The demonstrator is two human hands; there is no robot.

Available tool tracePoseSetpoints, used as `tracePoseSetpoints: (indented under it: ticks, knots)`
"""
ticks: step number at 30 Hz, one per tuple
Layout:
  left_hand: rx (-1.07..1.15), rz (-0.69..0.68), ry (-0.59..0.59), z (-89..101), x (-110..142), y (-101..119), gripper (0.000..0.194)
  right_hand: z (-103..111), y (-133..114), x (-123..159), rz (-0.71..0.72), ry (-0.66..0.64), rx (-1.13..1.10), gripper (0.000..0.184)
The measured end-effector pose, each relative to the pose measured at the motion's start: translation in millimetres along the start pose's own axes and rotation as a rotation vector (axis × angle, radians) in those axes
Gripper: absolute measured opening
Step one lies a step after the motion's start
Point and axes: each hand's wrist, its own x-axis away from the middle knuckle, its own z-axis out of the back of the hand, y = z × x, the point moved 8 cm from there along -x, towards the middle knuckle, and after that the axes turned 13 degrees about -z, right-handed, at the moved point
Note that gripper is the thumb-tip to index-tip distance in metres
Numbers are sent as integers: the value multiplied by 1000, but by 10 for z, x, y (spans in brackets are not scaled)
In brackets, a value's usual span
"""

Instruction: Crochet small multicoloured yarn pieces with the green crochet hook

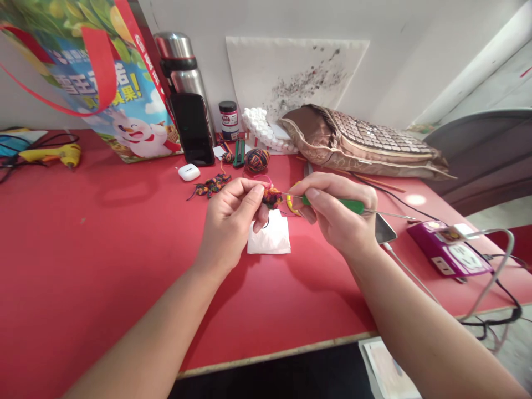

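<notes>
Over the middle of the red table, my left hand (236, 221) pinches a small multicoloured crochet piece (272, 197) between thumb and fingers. My right hand (343, 213) is closed round the green handle of a crochet hook (351, 206), and its thin metal tip points left at the crochet piece. Whether the tip is inside a stitch I cannot tell. Below the hands lies a white tissue pack (272, 238). A yellow ring (292, 205) shows partly behind my right fingers. Behind sits a ball of multicoloured yarn (256, 160), with a finished crochet strip (211, 185) left of it.
Along the back stand a gift bag (137, 127), a steel thermos (178, 61), a black phone (193, 130), a jar (229, 120) and a brown cushion (366, 138). A white earbud case (189, 172) lies leftward. At right are a purple power strip (449, 249) and cables.
</notes>
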Motion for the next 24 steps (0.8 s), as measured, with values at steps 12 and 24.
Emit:
tracePoseSetpoints:
  ticks: [12, 24]
  knots:
    - [-134, -80, -35, -26, 24, 92, 24, -8, -17, 18, 10, -9, 17, 21]
    - [-140, -73, -36, -25, 18, 83, 20, -22, -32, 17, 17, 2, -11, 22]
